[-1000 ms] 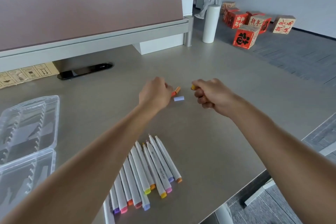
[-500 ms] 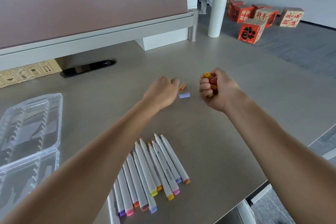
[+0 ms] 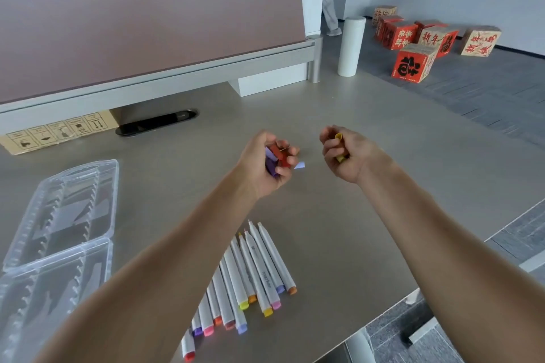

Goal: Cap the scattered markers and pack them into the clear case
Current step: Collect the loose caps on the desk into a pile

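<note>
My left hand (image 3: 267, 163) is curled around a few marker caps (image 3: 275, 156), purple and red ones showing between the fingers. My right hand (image 3: 345, 153) grips yellow caps (image 3: 339, 147), with one poking out above the fist and one below. A single pale lilac cap (image 3: 299, 165) lies on the table between the hands. Near the front edge lies a fan of several white markers (image 3: 253, 277), tips bare at the far ends, coloured butts toward me. The clear case (image 3: 56, 247) lies open at the left, both halves empty.
A grey table (image 3: 383, 115) with a mauve divider panel (image 3: 147, 23) at the back. A black cable slot (image 3: 156, 126) and a cardboard piece (image 3: 56, 132) sit below it. A white cylinder (image 3: 351, 46) stands at the far right corner. A person stands behind the divider.
The orange cap that lay beside the lilac one is gone from the table. My left hand has turned palm-side up, showing caps in its grip. The right hand has shifted slightly right.
</note>
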Demonstrator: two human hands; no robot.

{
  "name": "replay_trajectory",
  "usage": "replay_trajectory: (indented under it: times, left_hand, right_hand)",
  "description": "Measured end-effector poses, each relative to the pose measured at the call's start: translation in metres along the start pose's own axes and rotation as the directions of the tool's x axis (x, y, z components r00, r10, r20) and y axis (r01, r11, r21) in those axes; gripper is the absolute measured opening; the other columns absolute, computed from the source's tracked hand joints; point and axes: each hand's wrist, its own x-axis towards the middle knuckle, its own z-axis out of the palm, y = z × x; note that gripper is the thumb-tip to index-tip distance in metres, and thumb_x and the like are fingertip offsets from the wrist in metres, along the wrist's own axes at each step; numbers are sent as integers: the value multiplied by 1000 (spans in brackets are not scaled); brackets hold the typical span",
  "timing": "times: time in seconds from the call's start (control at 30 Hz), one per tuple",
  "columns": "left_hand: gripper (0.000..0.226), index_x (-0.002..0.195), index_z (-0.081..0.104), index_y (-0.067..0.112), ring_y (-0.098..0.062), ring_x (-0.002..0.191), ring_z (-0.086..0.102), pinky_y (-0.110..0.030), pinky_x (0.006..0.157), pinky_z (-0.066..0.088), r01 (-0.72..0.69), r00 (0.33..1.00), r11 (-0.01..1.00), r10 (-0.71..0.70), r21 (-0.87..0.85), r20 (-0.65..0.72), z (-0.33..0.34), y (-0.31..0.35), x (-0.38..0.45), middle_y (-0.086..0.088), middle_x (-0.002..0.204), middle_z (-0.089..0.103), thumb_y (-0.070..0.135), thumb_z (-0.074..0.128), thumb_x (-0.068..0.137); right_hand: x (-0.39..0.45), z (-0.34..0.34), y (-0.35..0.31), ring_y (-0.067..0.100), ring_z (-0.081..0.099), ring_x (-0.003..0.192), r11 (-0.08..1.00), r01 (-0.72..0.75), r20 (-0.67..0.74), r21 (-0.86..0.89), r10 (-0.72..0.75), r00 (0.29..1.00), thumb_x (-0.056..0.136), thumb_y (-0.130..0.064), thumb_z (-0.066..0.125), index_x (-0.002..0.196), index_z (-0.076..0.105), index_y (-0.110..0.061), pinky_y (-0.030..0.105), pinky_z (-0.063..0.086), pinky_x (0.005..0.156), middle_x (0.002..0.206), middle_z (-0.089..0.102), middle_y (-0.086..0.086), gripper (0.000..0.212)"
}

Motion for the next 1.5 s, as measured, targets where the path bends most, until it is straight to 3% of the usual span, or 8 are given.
replay_trajectory:
  times: [0.2, 0.33, 0.47, 0.73, 1.03, 1.13, 1.33, 1.5]
  left_hand:
    - [30, 74, 50, 19, -12, 44, 30, -17, 39, 16, -83, 981, 893, 151, 442, -122, 9, 0, 6, 5, 53, 42, 27, 47, 103]
    - [25, 83, 58, 0, -22, 58, 45, -31, 56, 34, -186, 882, 179, 465, 966, 84, 4, -4, 16, -14, 65, 53, 20, 53, 95]
    - [26, 112, 52, 15, -33, 91, 62, -39, 76, 51, -118, 871, -361, 409, 925, 271, -5, -11, 17, -8, 101, 65, 38, 51, 99]
    - [26, 108, 52, 11, -38, 106, 60, -36, 72, 37, -76, 869, -589, 357, 805, 343, 1, -7, 15, -13, 115, 65, 35, 42, 104]
    - [38, 66, 42, 9, -39, 75, 52, -35, 57, 33, 16, 879, -211, 468, 977, 87, -15, 7, -5, -15, 73, 53, 29, 38, 98]
    - [29, 72, 38, 5, -45, 81, 58, -39, 55, 37, -26, 864, -39, 502, 999, 42, -19, 11, -8, -29, 82, 57, 17, 38, 99]
    - [26, 66, 33, 22, -14, 39, 22, -19, 48, 12, -108, 885, 677, 399, 728, -240, -22, 17, -21, 1, 49, 33, 26, 40, 90]
    - [22, 65, 41, 23, -13, 40, 24, -15, 44, 14, -99, 919, 914, 235, 393, -317, -30, 31, -35, 6, 51, 33, 21, 43, 87]
  right_hand:
    - [0, -3, -2, 3, 34, 33, 992, 41, -20, -122, -44, 999, 106, -12, 42, 98, 60, -14, 14, 21, 30, 49, 46, -10, 20]
    - [4, -2, 0, 6, 34, 36, 878, 147, -78, -456, -204, 976, 104, -7, 42, 107, 67, -11, 16, 21, 35, 56, 44, -7, 26]
    - [10, -3, 1, 11, 41, 42, 671, 231, -55, -704, -376, 925, 102, -14, 56, 108, 73, -9, 16, 26, 41, 61, 48, -2, 19]
    - [19, -1, 3, 12, 46, 46, 524, 262, 43, -810, -393, 918, 102, -18, 60, 113, 72, -9, 18, 31, 43, 68, 55, 0, 19]
    - [31, 11, 20, 28, 67, 97, -80, 256, 261, -963, -507, 822, 99, -14, 49, 106, 80, -16, 34, 55, 84, 103, 75, 7, 31]
    - [27, 17, 27, 40, 63, 93, -277, 164, 290, -947, -512, 808, 99, -22, 46, 90, 75, -12, 36, 46, 68, 89, 68, 13, 32]
    - [17, 23, 36, 38, 68, 91, -422, 128, 355, -898, -519, 777, 95, -54, 56, 89, 77, -13, 37, 50, 72, 90, 73, 13, 47]
    - [14, 23, 42, 39, 68, 97, -473, 90, 360, -877, -521, 774, 91, -46, 64, 97, 76, -13, 33, 46, 72, 102, 75, 16, 36]
